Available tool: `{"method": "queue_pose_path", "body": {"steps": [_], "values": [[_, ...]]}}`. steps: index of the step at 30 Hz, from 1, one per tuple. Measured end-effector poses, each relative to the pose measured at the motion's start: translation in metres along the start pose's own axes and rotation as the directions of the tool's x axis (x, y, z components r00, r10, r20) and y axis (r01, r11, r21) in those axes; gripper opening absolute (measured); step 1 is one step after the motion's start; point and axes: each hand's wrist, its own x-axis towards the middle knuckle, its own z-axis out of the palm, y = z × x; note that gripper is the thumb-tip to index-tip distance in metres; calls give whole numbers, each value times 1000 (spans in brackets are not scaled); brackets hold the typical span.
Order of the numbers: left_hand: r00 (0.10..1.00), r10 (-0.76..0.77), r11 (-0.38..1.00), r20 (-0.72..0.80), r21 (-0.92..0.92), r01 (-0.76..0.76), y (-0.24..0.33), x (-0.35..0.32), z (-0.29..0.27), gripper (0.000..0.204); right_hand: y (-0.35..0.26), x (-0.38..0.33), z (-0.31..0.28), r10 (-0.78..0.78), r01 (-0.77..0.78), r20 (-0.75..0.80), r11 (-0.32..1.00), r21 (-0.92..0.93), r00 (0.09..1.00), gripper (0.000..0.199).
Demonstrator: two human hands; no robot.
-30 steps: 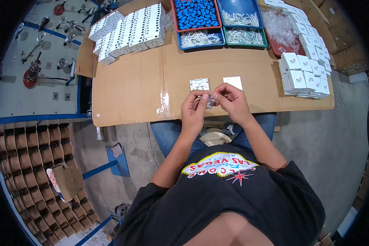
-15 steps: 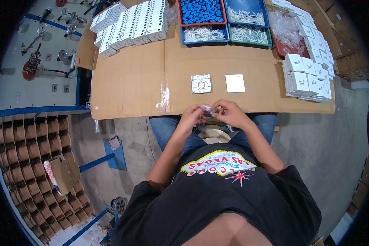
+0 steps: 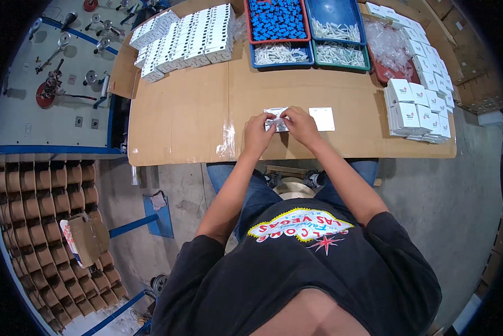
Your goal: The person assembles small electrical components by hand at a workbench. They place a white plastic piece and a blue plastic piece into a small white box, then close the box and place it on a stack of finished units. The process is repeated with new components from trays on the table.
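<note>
Both hands have moved forward from the table's near edge onto the cardboard-covered table (image 3: 179, 117), meeting over the small white square plate (image 3: 276, 119) beside a second white square (image 3: 322, 119). Left hand (image 3: 258, 133) and right hand (image 3: 298, 124) pinch its edges with narrowed fingertips. It looks light, stiff and thin, best gripped at the rim.

Small clear packet (image 3: 276, 121) is being pinched between both hands at the table's near edge. White square package (image 3: 322, 119) is lying just right of it. White boxes are being kept stacked far left (image 3: 184, 39) and at the right edge (image 3: 416, 109).
</note>
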Motion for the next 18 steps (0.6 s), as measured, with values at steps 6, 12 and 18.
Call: {"method": "queue_pose_path", "body": {"steps": [6, 12, 18], "values": [[996, 76, 974, -42, 216, -65, 1, -4, 3, 20, 9, -2, 14, -88, 84, -44, 993, -86, 995, 8], [996, 70, 970, -60, 238, -54, -4, -10, 3, 15, 8, -3, 15, -49, 46, -28, 994, -98, 998, 9], [993, 64, 979, -100, 197, -44, -8, -11, 7, 13, 17, -1, 20, -26, 34, 72, 994, -106, 997, 8]]}}
